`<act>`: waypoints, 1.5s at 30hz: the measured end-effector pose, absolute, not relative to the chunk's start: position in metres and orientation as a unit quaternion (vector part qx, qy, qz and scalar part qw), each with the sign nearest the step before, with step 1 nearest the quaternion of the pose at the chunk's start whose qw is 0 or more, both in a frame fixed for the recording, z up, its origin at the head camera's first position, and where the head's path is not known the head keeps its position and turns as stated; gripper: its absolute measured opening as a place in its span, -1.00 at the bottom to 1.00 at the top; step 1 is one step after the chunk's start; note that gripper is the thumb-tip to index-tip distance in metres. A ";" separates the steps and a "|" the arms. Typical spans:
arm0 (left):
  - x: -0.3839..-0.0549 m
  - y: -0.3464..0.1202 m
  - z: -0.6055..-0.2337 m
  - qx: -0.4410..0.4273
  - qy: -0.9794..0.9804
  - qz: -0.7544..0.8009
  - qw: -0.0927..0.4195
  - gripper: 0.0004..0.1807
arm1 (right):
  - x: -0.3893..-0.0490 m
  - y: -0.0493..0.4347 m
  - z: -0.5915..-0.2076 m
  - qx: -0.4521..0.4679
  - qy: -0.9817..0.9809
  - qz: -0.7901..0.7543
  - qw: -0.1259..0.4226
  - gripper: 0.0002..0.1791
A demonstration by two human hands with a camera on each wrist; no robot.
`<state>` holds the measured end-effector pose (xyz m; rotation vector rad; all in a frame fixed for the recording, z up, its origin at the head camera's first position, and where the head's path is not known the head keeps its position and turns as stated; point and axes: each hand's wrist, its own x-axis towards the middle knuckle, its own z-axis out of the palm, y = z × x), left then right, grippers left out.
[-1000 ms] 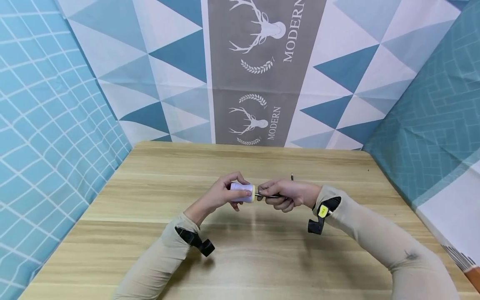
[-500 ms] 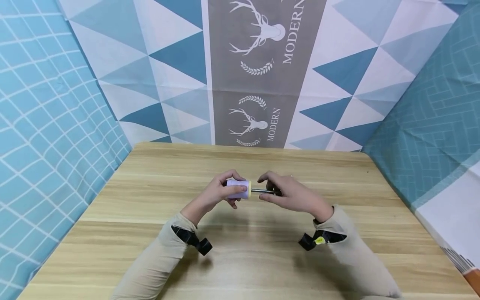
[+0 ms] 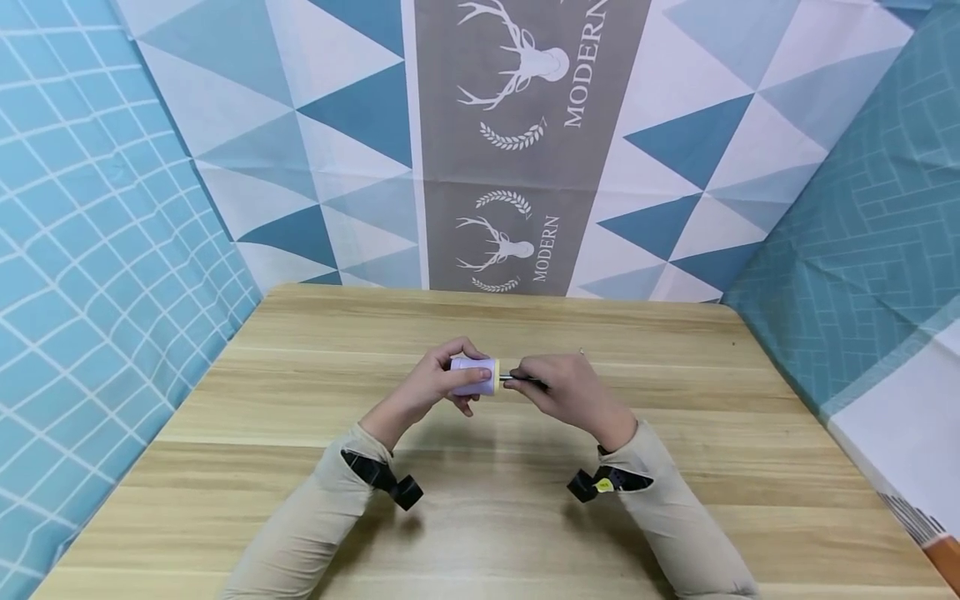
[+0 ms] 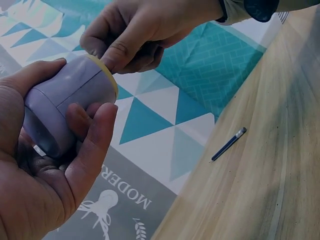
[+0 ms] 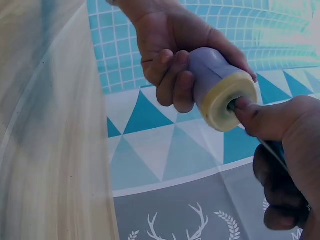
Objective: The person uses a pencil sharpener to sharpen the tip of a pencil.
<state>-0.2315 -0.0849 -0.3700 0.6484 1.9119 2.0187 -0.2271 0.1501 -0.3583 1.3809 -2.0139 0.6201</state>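
Observation:
My left hand [image 3: 435,385] holds a lavender pencil sharpener [image 3: 472,377] on its side above the table, thumb on the near side. Its yellow end faces right, with a round hole [image 5: 232,104] visible in the right wrist view. My right hand [image 3: 566,387] pinches a slim dark, shiny pencil [image 5: 273,151] between thumb and fingers close to that hole. The pencil's front end is inside the sharpener and hidden; its rear runs back under the palm. In the left wrist view the sharpener's other end [image 4: 41,131] looks dark.
On the wooden table [image 3: 300,367] beyond my right hand lies another dark pencil [image 4: 228,144] with a silver end, mostly hidden in the head view. Patterned cloth [image 3: 360,125] hangs behind the table and along both sides.
My right hand has let its fingers spread, turned over, and pinched the pencil again nearer the sharpener. The left hand and sharpener have shifted slightly left.

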 end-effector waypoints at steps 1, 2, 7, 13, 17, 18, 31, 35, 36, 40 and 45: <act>-0.232 -0.085 -0.370 0.226 0.661 0.700 0.144 -0.82 | -0.227 0.150 -0.358 0.523 -0.762 0.237 0.301 -0.72; -0.232 -0.086 -0.370 0.226 0.660 0.701 0.146 -0.82 | -0.227 0.149 -0.357 0.523 -0.764 0.240 0.292 -0.72; -0.232 -0.090 -0.372 0.217 0.656 0.707 0.150 -0.81 | -0.227 0.143 -0.349 0.497 -0.798 0.274 0.203 -0.75; -0.232 -0.090 -0.371 0.216 0.670 0.694 0.149 -0.86 | -0.231 0.142 -0.340 0.414 -0.832 0.369 0.017 -0.77; -0.234 -0.087 -0.371 0.221 0.677 0.687 0.146 -0.90 | -0.235 0.145 -0.336 0.348 -0.826 0.432 -0.102 -0.72; -0.235 -0.087 -0.372 0.221 0.677 0.686 0.144 -0.90 | -0.236 0.145 -0.335 0.335 -0.823 0.442 -0.120 -0.71; -0.237 -0.094 -0.368 0.214 0.680 0.690 0.123 -0.85 | -0.223 0.154 -0.334 0.382 -0.859 0.340 0.024 -0.70; -0.238 -0.096 -0.366 0.212 0.674 0.696 0.124 -0.91 | -0.223 0.158 -0.343 0.449 -0.813 0.337 0.155 -0.59; -0.238 -0.096 -0.366 0.213 0.673 0.697 0.124 -0.90 | -0.225 0.158 -0.348 0.472 -0.796 0.327 0.191 -0.59; -0.236 -0.095 -0.367 0.211 0.669 0.701 0.132 -0.86 | -0.231 0.152 -0.364 0.526 -0.744 0.231 0.340 -0.85; -0.235 -0.092 -0.371 0.213 0.660 0.704 0.153 -0.86 | -0.232 0.144 -0.372 0.513 -0.726 0.140 0.437 -0.68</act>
